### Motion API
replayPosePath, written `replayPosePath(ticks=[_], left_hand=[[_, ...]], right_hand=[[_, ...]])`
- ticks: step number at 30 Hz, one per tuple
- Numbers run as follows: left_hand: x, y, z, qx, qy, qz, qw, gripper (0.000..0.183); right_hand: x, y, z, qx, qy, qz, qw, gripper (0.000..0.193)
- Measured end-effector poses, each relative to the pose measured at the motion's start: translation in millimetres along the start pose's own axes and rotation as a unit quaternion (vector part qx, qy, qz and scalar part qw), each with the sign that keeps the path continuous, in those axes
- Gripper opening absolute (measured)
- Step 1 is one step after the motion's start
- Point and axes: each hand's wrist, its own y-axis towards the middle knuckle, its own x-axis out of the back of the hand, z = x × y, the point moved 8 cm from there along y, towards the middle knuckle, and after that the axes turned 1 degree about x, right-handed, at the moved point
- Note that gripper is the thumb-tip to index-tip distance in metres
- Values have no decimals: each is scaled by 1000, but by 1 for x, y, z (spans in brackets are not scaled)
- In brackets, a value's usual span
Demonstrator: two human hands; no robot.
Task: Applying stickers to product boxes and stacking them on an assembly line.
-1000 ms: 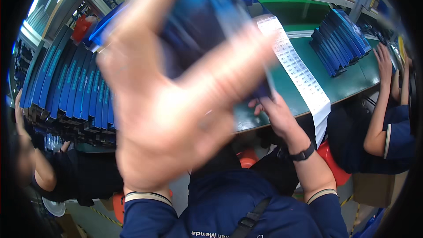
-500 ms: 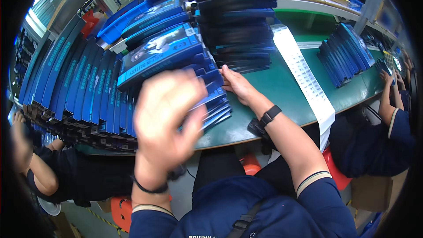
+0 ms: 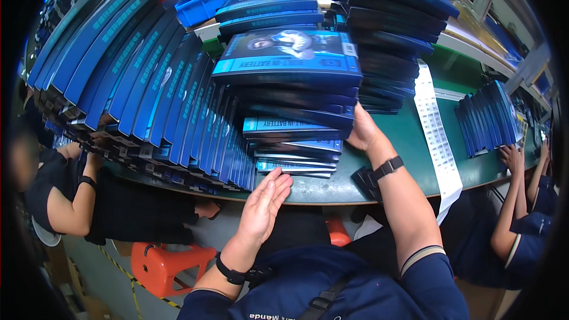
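A stack of flat blue product boxes [image 3: 284, 71] rises in front of me, its layers uneven and the top box showing a printed picture. My right hand [image 3: 364, 131] rests against the stack's right side, with the thumb up and some fingers hidden behind the boxes. At the stack's lower front edge is my left hand [image 3: 264, 204], open, palm turned inward and fingers stretched together. Its fingertips come close to the lowest boxes; whether they touch I cannot tell. Neither hand grasps a box.
Long leaning rows of blue boxes [image 3: 136, 77] fill the left of the green table [image 3: 403, 169]. A taller dark-blue stack [image 3: 391, 29] stands behind, right. Beside it runs a label sheet [image 3: 435, 136]. Co-workers sit either side; an orange stool [image 3: 163, 266] is lower left.
My left hand has dropped from in front of the stack to its lower front edge. The right hand stays at the stack's side. The whole view has shifted.
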Motion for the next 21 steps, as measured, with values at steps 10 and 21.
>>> replayPosePath(ticks=[10,21], left_hand=[[-47,8,-4,-23,15,0,1000,80],[-25,45,5,-134,-69,18,988,55]], right_hand=[[25,-24,-7,-53,47,2,997,54],[-28,-67,-29,-32,13,62,997,68]])
